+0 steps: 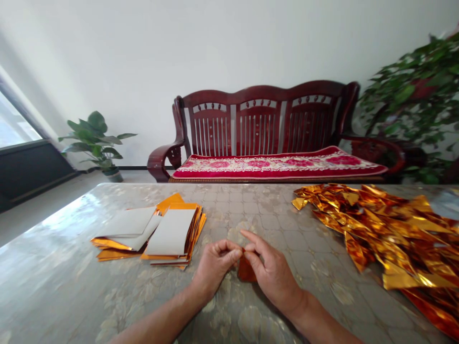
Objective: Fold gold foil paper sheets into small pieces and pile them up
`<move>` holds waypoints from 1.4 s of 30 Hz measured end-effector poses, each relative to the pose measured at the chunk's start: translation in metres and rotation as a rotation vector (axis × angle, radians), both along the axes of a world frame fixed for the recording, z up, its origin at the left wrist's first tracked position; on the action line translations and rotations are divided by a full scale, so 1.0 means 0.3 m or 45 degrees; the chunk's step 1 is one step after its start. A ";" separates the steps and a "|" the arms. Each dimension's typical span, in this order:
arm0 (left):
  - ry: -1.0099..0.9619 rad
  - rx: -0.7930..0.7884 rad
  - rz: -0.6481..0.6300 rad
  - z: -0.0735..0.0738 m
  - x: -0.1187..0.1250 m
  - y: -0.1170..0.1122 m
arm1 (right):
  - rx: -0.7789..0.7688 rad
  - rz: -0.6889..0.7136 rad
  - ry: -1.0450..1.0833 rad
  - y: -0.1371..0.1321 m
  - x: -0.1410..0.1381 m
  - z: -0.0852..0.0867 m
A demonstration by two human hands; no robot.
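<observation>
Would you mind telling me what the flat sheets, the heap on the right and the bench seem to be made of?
Flat sheets: likely foil-backed paper, matte grey faces, shiny orange-gold edges.
Folded heap: the same gold foil, judging by mirror-like glints and sharp creases.
Bench: apparently dark red lacquered wood, glossy with turned slats, under a floral fabric cushion.

A stack of flat sheets [158, 234], orange-gold on one face and pale grey on the other, lies fanned out on the left half of the table [64, 282], well in from its edges. A heap of folded gold foil pieces [387, 229] sprawls along the right side, reaching from the far edge towards the near right corner. Beyond the far edge stands a dark red wooden bench [265, 119] with a flowered red cushion [279, 166]. A small potted plant [96, 143] sits on the floor at the left, a large leafy plant [416, 105] at the right.
</observation>
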State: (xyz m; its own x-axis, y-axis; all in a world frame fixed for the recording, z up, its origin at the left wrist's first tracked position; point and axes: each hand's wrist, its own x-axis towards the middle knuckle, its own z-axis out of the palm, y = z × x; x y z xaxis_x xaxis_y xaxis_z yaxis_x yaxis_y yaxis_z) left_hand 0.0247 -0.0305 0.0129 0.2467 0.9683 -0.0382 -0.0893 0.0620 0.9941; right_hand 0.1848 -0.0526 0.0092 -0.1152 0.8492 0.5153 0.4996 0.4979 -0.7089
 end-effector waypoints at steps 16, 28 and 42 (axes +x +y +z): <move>0.506 0.488 0.232 0.008 -0.002 -0.017 | 0.046 0.030 -0.084 -0.022 -0.008 0.016; 0.062 0.376 0.259 -0.019 -0.026 0.009 | 0.152 -0.155 -0.065 -0.001 0.019 0.021; -0.196 0.272 0.268 -0.035 -0.034 0.033 | 0.161 -0.216 0.163 0.031 0.038 -0.004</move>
State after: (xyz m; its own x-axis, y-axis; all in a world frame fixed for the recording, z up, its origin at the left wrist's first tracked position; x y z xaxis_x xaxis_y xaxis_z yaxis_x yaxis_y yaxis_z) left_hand 0.0144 -0.0207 0.0025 0.0277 0.9808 0.1932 -0.2284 -0.1820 0.9564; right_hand 0.1960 -0.0432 0.0079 0.0965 0.7785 0.6202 0.4934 0.5037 -0.7091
